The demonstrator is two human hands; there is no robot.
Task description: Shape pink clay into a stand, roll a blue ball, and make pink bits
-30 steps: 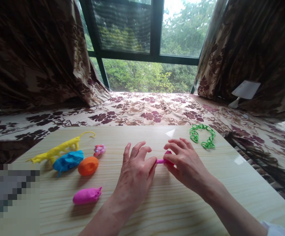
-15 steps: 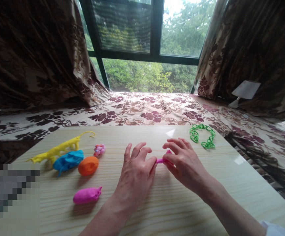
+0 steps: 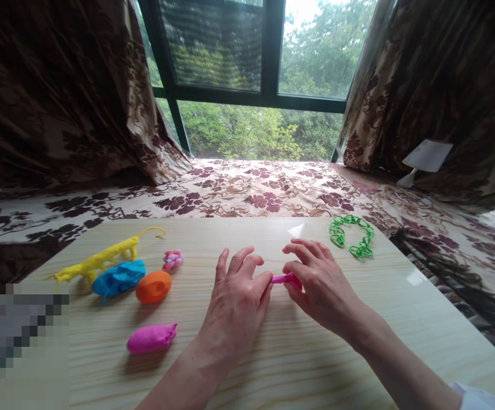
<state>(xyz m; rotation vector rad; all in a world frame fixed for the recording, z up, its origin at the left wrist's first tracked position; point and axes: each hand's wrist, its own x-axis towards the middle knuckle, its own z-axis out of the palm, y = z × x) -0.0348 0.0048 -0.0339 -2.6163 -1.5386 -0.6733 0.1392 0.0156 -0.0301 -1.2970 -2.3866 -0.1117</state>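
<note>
In the head view, a thin, bright-pink, clay-like strand (image 3: 279,279) spans the gap between the hands, just above or on the pale wood-grained tabletop (image 3: 315,364); which, I cannot tell. The left hand (image 3: 236,302) pinches one end between thumb and forefinger, its other fingers spread; the right hand (image 3: 324,285) pinches the wider, partly hidden end, fingers loosely curved. The strand looks light, soft and easily torn, probably more tacky than slippery, so the thicker end seems the safer hold. Nearby lie a plump magenta clay-like roll (image 3: 150,339) with a crimped tip and a smooth, dimpled orange oval lump (image 3: 153,287).
</note>
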